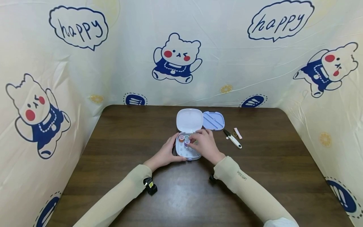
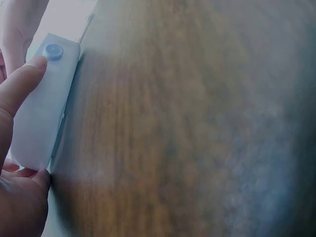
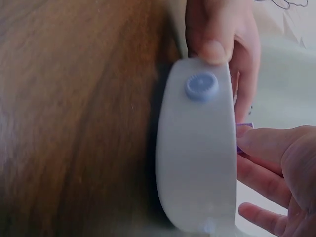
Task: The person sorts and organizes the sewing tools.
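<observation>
A small white sewing box (image 1: 195,157) stands with its lid (image 1: 189,119) raised behind it. My left hand (image 1: 166,153) grips the box's left side, the thumb along the front wall beside a round blue button (image 3: 201,87). Over the pegged inside, my right hand (image 1: 206,145) pinches a purple thread spool (image 1: 187,142) between thumb and fingers; a purple edge of it shows in the right wrist view. Next to it are an orange spool (image 1: 181,138) and a green spool (image 1: 187,137). My right fingers hide the box's right part.
A lilac tray (image 1: 218,124) with slots lies against the raised lid. Right of the box are a white tool with a black end (image 1: 233,139), a small pink and white tube (image 1: 238,133) and a yellow ring (image 1: 234,134). A printed curtain (image 1: 227,63) surrounds the brown table (image 1: 136,132).
</observation>
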The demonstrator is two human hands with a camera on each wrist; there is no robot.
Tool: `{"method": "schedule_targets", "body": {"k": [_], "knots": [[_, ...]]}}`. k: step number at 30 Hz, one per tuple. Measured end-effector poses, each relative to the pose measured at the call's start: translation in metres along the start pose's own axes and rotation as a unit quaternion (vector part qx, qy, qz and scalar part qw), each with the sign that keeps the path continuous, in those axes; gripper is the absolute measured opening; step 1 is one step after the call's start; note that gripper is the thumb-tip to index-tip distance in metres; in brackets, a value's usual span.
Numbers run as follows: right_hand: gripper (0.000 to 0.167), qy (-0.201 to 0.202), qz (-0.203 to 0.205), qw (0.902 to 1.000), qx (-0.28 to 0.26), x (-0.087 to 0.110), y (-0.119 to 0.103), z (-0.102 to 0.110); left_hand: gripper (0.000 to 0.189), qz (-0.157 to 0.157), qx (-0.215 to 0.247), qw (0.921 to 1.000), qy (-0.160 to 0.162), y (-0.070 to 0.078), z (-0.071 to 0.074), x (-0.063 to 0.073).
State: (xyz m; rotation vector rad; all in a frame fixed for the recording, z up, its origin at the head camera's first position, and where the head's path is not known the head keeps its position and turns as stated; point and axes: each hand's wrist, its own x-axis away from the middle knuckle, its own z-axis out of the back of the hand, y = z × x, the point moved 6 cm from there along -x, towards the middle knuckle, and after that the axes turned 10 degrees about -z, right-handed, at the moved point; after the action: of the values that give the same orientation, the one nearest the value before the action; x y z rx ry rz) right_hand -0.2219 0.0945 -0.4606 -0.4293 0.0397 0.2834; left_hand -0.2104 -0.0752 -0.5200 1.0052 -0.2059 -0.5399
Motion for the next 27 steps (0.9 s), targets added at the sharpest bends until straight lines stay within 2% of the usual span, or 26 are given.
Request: {"method": "schedule_targets", "body": {"k": [6,12,27], "knots": [[0.016,0.009,-0.002,0.9998,0.018,-0.001,-0.01,-0.007,0.12,-0.01,-0.005,0.9999,0.002,0.0,0.0,0.0],[0.016,0.035,0.017,0.9986,0.036,-0.004,-0.018,-0.01,0.12,-0.01,-0.003,0.9999,0.007,0.0,0.001,0.0],[0.018,0.038,0.014,0.9979,0.051,-0.007,-0.021,-0.02,0.118,-0.012,-0.004,0.9999,0.005,0.0,0.001,-0.001]]}}
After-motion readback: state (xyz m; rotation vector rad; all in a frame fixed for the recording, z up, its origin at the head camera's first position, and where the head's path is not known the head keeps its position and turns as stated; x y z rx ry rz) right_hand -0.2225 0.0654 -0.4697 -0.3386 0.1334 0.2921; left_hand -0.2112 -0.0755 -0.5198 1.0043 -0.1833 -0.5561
